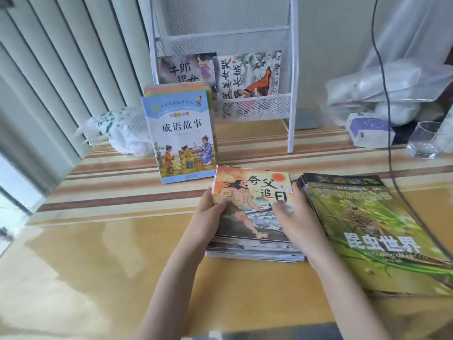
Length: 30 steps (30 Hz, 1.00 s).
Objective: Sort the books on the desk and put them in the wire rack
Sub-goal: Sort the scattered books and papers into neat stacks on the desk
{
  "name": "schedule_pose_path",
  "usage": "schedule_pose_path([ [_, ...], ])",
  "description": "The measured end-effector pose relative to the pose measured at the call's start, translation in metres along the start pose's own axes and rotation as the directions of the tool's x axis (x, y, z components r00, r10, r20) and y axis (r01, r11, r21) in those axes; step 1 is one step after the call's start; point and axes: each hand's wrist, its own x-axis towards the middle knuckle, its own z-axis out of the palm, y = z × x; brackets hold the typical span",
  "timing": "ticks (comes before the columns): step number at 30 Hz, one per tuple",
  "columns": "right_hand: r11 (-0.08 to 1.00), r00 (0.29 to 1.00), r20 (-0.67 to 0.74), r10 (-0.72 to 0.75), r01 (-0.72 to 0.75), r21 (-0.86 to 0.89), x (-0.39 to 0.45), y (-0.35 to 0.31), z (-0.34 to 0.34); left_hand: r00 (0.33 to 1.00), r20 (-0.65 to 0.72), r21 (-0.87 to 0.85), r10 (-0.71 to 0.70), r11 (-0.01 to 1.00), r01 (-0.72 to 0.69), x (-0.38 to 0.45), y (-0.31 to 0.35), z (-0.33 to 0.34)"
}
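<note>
1. The left hand (212, 209) grips the left edge of the top picture book (255, 204), with the thumb on the cover and the fingers curled under the edge. The right hand (293, 214) holds the right side of the same book; its fingers lie over the cover and the right edge.

2. This book is on top of the middle stack (255, 249), which lies flat on the desk (110, 253) directly in front of the person. Its far edge looks a little lifted from the stack, but I cannot say it for sure.

3. I judge the step in hand is to take this book, or a few of them, from the stack. Next it must be carried forward and stood upright in the wire rack (293, 77).

4. Two similar picture books (247, 74) already stand in the lower pocket of the rack, so this one probably belongs beside them.

5. A blue-covered set of books (182, 136) stands upright on the desk just in front of the left part of the rack and partly covers it. The hands should go to the right of it.

6. Just beside the right hand lies a stack of green insect magazines (367, 229), fanned out, still not sorted.

7. Further away are a plastic bag (122, 133) at the left, a glass (422, 139) and a tissue pack (367, 131) at the right, and a dark cable (384, 94) hanging over the right side.
</note>
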Motion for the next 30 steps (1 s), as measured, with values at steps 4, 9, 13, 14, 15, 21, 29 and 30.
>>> schedule_pose_path([
  [4,1.000,0.999,0.050,0.005,-0.005,0.002,-0.001,0.001,-0.005,1.000,0.021,-0.120,0.001,0.993,0.002,-0.008,-0.001,0.005],
  [9,0.982,0.998,0.059,0.022,-0.010,-0.190,-0.001,-0.024,-0.013,1.000,0.026,-0.150,0.007,0.989,-0.003,-0.011,0.005,0.001],
  [13,0.960,0.984,0.004,-0.179,0.176,-0.219,0.026,-0.074,-0.003,0.917,-0.345,-0.007,0.201,0.976,-0.217,0.025,0.022,-0.047],
  [14,0.960,0.981,0.041,-0.192,0.196,-0.200,0.040,-0.090,0.003,0.862,-0.432,0.031,0.264,0.960,-0.278,0.037,0.027,-0.063],
  [15,0.964,0.978,0.088,-0.191,0.204,-0.172,0.056,-0.104,0.012,0.826,-0.478,0.062,0.298,0.950,-0.306,0.051,0.031,-0.076],
  [21,0.998,0.975,0.215,-0.048,0.054,-0.021,0.155,-0.148,0.068,0.877,-0.406,0.065,0.258,0.965,-0.254,0.124,0.047,-0.115],
  [29,0.957,0.962,0.267,-0.063,-0.018,0.290,0.200,-0.134,0.094,0.930,-0.280,-0.127,0.237,0.952,-0.280,0.174,0.044,-0.124],
  [30,0.947,0.954,0.281,-0.100,0.005,0.321,0.201,-0.132,0.095,0.925,-0.294,-0.139,0.241,0.947,-0.291,0.177,0.040,-0.124],
])
